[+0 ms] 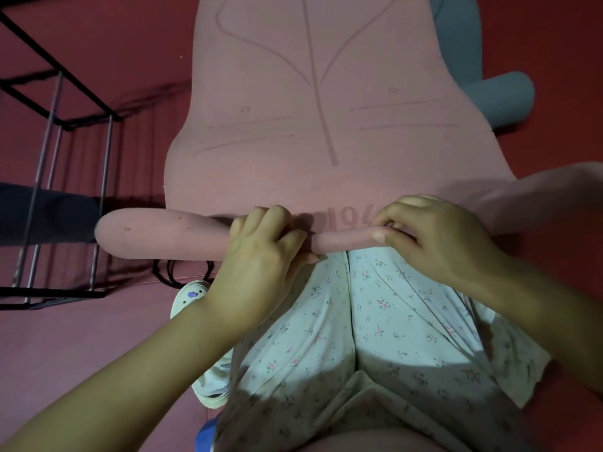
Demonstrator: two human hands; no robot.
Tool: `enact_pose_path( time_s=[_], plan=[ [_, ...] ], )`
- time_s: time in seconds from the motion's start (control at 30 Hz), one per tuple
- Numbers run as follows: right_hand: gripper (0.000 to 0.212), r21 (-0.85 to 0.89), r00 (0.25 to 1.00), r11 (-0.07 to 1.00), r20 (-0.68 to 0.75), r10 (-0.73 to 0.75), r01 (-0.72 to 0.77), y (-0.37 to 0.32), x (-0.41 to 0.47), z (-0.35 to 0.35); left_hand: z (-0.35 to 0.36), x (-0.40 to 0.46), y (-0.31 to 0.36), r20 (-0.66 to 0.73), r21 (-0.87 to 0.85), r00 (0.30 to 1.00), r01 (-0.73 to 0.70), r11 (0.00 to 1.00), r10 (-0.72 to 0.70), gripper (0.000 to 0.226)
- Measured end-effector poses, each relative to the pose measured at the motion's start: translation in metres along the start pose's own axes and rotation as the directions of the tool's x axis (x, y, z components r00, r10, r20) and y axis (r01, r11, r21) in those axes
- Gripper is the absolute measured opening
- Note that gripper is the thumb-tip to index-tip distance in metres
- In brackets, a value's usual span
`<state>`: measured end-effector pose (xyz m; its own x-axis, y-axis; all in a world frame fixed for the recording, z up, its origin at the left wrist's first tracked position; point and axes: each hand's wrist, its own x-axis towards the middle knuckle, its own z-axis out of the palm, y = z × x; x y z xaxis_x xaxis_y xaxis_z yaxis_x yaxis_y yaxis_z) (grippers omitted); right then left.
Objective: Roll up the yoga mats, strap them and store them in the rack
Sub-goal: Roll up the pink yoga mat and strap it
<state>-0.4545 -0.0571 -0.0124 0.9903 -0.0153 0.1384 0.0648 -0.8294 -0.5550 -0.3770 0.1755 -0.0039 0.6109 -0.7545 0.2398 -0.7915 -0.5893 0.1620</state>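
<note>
Pink yoga mat (313, 102) spread on the red floor (65, 337), near end curled into a tight roll (156, 234) just ahead of the knees. Left hand (261, 252) curled over the roll; right hand (434, 239) pinching its edge, apparently. Grey-blue rolled mat (499, 99) beyond right; black metal rack (58, 125) at left

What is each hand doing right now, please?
Left hand: fingers curled over the rolled end of the pink mat.
Right hand: pinching the same roll.
</note>
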Motion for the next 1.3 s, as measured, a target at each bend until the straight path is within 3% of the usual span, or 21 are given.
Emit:
enact_pose_path(
  time_s=[0.2,0.3,0.43,0.53,0.73,0.87,1.0,1.1,1.17,1.23,1.3],
  plan=[
    [0.034,-0.171,0.989,0.974,0.041,-0.143,0.148,0.006,-0.007,-0.002,0.003,0.006,-0.004,0.037,-0.03,0.999,0.011,0.999,-0.01,0.037],
    [0.038,-0.149,0.987,0.976,0.045,-0.152,0.158,0.008,-0.005,-0.005,0.0,0.01,-0.006,0.036,-0.081,0.999,0.038,0.996,-0.035,0.039],
    [0.035,0.05,0.996,0.997,0.05,-0.068,0.065,0.008,0.008,-0.009,-0.002,0.018,-0.013,0.054,-0.162,0.996,0.083,0.983,-0.075,0.038],
    [0.032,0.159,0.988,0.984,0.146,0.056,-0.079,0.008,0.017,-0.011,0.0,0.022,-0.016,0.064,-0.182,0.993,0.107,0.977,-0.097,0.04],
    [0.012,0.093,0.935,0.968,0.296,0.198,-0.234,0.007,0.041,-0.018,0.008,0.031,-0.022,0.074,-0.303,0.99,0.135,0.943,-0.119,0.043],
    [0.013,0.026,0.898,0.965,0.371,0.234,-0.262,0.005,0.049,-0.019,0.013,0.033,-0.019,0.028,-0.195,0.991,0.134,0.972,-0.131,0.036],
    [0.025,0.069,0.907,0.959,0.349,0.236,-0.276,0.001,0.047,-0.024,0.01,0.036,-0.007,0.053,-0.301,0.988,0.153,0.941,-0.144,0.014],
    [0.023,0.007,0.908,0.969,0.349,0.23,-0.248,-0.003,0.05,-0.029,0.004,0.039,-0.004,0.023,-0.23,0.995,0.104,0.968,-0.101,0.013],
    [0.023,-0.148,0.947,0.979,0.268,0.179,-0.143,-0.007,0.046,-0.025,0.001,0.039,-0.005,0.001,-0.168,0.997,0.076,0.983,-0.077,0.018],
    [0.024,-0.294,1.0,0.956,0.021,0.023,-0.015,-0.008,0.034,-0.014,-0.001,0.036,-0.003,-0.012,-0.073,0.999,0.043,0.996,-0.044,0.024],
    [0.021,-0.374,0.987,0.927,-0.143,-0.075,0.016,-0.013,0.018,-0.003,-0.002,0.031,0.0,-0.034,0.034,0.999,0.015,0.999,-0.013,0.024]
  ],
)
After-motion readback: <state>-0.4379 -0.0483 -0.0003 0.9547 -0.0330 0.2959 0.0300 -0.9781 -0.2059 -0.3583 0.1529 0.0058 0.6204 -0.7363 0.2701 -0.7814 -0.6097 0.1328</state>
